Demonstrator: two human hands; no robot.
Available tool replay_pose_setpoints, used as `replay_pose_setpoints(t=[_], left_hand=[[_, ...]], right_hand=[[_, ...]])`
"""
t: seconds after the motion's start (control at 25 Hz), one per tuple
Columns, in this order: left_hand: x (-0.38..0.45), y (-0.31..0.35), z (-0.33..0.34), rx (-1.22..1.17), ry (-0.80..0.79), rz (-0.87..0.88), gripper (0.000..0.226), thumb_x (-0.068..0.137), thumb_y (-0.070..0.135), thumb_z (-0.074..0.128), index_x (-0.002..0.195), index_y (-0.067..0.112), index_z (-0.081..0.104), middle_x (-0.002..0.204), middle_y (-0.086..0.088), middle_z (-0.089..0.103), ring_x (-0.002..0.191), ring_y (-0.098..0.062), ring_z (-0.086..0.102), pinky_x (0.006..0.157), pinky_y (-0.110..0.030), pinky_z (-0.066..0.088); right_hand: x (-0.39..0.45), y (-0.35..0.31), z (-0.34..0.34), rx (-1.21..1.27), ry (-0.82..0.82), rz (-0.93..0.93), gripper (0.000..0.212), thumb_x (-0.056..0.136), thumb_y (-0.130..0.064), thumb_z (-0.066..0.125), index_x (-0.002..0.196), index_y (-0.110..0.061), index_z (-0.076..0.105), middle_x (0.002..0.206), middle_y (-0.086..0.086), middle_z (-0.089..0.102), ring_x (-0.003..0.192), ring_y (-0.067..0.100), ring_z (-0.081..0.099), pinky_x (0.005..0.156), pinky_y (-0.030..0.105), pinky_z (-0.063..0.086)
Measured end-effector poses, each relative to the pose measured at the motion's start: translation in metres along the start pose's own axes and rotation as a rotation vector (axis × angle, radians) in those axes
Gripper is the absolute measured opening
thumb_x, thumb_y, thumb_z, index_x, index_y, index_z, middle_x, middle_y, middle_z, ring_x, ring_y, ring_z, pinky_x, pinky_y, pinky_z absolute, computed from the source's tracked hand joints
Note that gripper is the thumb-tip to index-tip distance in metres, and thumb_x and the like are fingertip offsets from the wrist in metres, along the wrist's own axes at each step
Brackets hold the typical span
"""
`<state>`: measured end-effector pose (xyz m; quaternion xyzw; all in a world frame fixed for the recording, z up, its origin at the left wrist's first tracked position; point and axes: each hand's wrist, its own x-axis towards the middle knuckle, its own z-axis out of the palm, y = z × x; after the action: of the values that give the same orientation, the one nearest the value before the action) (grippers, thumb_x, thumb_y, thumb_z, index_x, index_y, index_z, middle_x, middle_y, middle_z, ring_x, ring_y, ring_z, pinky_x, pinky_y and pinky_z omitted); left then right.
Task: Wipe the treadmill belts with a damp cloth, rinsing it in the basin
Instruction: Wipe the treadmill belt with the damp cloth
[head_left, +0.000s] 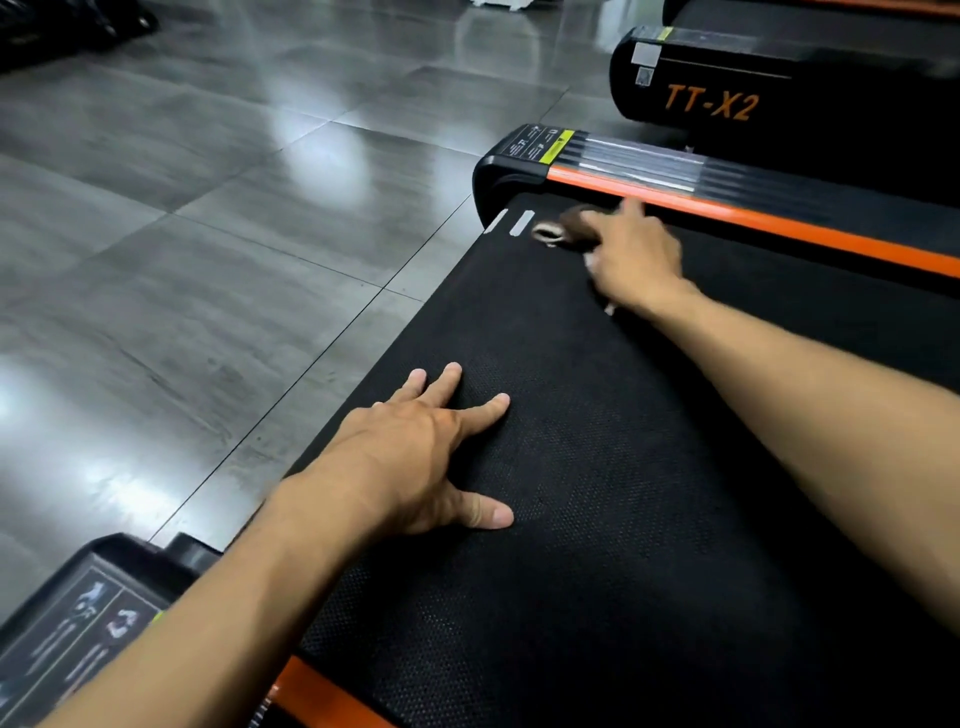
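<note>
Floor: glossy grey tiles with dark grout lines, filling the left side of the view and running up to the belt's left edge.
Near side rail: black plastic with printed warning pictograms, at the bottom-left corner, with an orange strip beside the belt.
Left hand: lies palm down on the treadmill belt near its left edge; fingers straight and spread, thumb out to the side, grasping nothing.
Treadmill belt: black, finely dotted texture, stretching from the bottom of the view up to its far end; two short white dashes sit at its far-left corner.
Cloth: brown and white, blurred, on the belt near the far end, just beside the white dashes and close to the orange far rail; partly under the right hand.
Right hand: arm stretched out across the belt, palm pressing on the cloth, one finger pointing toward the rail; blurred, so I cannot tell whether the fingers curl round the cloth or lie flat on it.
Far side rail: orange strip along the belt's far edge, black ribbed footboard with a yellow label behind it.
Second treadmill: black housing marked "TT-X2" in orange, top right, beyond the far rail.
</note>
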<state>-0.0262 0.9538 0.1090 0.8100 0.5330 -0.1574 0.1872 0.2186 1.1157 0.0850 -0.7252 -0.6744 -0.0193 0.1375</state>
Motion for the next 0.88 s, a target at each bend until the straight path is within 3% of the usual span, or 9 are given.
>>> replay_pose_setpoints(t=[0.08,0.28,0.4,0.48,0.56,0.64,0.72,0.8,0.88], left_hand=[[0.0,0.0,-0.001,0.003,-0.004,0.002,0.103,0.066,0.081,0.059,0.144,0.061,-0.005,0.16,0.012,-0.02,0.15,-0.017,-0.011,0.118,-0.045,0.021],[-0.001,0.001,-0.003,0.0,-0.001,0.013,0.103,0.067,0.08,0.061,0.146,0.059,-0.002,0.161,0.01,-0.017,0.15,-0.019,-0.008,0.116,-0.046,0.022],[-0.008,-0.006,0.0,-0.102,0.081,0.049,0.095,0.07,0.07,0.068,0.147,0.055,0.016,0.163,0.012,-0.003,0.15,-0.015,-0.001,0.118,-0.045,0.021],[-0.019,-0.017,0.0,-0.225,0.172,0.112,0.078,0.076,0.054,0.075,0.144,0.046,0.037,0.161,0.011,0.018,0.148,-0.012,0.018,0.116,-0.032,0.024],[-0.029,-0.03,0.0,-0.32,0.249,0.13,0.058,0.079,0.04,0.077,0.133,0.036,0.056,0.149,0.009,0.043,0.135,-0.01,0.041,0.108,-0.019,0.031],[-0.035,-0.04,0.0,-0.36,0.341,0.06,0.044,0.08,0.037,0.076,0.122,0.033,0.065,0.127,0.008,0.063,0.118,-0.01,0.057,0.101,-0.024,0.043],[-0.04,-0.045,-0.004,-0.513,0.464,-0.063,0.041,0.076,0.045,0.075,0.114,0.032,0.067,0.108,0.007,0.071,0.102,-0.011,0.066,0.091,-0.031,0.052],[-0.05,-0.045,-0.012,-0.933,0.526,-0.127,0.038,0.074,0.055,0.072,0.103,0.031,0.068,0.091,0.013,0.072,0.084,-0.005,0.068,0.073,-0.028,0.054],[-0.062,-0.039,-0.02,-1.361,0.38,-0.078,0.028,0.083,0.051,0.069,0.097,0.027,0.067,0.081,0.013,0.072,0.07,-0.002,0.068,0.06,-0.021,0.051]], right_hand=[[0.009,0.012,0.003,-0.022,0.011,0.138,0.033,0.092,-0.018,0.054,0.124,-0.025,0.057,0.124,0.015,0.042,0.107,0.042,0.053,0.086,0.044,0.044],[-0.032,-0.037,0.003,0.06,-0.027,-0.05,0.032,0.091,-0.017,0.053,0.122,-0.024,0.054,0.117,0.012,0.041,0.098,0.04,0.056,0.081,0.042,0.044],[-0.094,-0.068,-0.002,0.121,-0.103,-0.36,0.048,0.091,-0.023,0.054,0.137,-0.035,0.047,0.122,0.006,0.042,0.102,0.031,0.054,0.081,0.042,0.046],[-0.125,-0.076,-0.008,0.148,-0.174,-0.546,0.053,0.092,-0.027,0.055,0.142,-0.039,0.043,0.124,0.0,0.046,0.103,0.025,0.051,0.081,0.04,0.047],[-0.127,-0.075,-0.018,0.196,-0.148,-0.463,0.044,0.093,-0.031,0.057,0.136,-0.035,0.049,0.115,-0.002,0.056,0.102,0.026,0.051,0.085,0.039,0.045],[-0.125,-0.073,-0.028,0.332,-0.073,-0.284,0.025,0.094,-0.032,0.058,0.119,-0.027,0.06,0.089,-0.006,0.06,0.098,0.025,0.053,0.084,0.037,0.041],[-0.135,-0.082,-0.036,0.615,-0.042,-0.144,0.01,0.093,-0.029,0.059,0.098,-0.027,0.066,0.077,-0.008,0.061,0.086,0.015,0.057,0.076,0.032,0.042],[-0.156,-0.108,-0.043,0.865,-0.057,-0.051,0.009,0.09,-0.031,0.062,0.093,-0.027,0.069,0.086,-0.004,0.066,0.082,0.009,0.06,0.076,0.031,0.047],[-0.18,-0.136,-0.053,1.026,-0.176,-0.042,0.014,0.091,-0.033,0.061,0.102,-0.031,0.07,0.096,-0.006,0.07,0.09,0.007,0.064,0.083,0.03,0.051]])
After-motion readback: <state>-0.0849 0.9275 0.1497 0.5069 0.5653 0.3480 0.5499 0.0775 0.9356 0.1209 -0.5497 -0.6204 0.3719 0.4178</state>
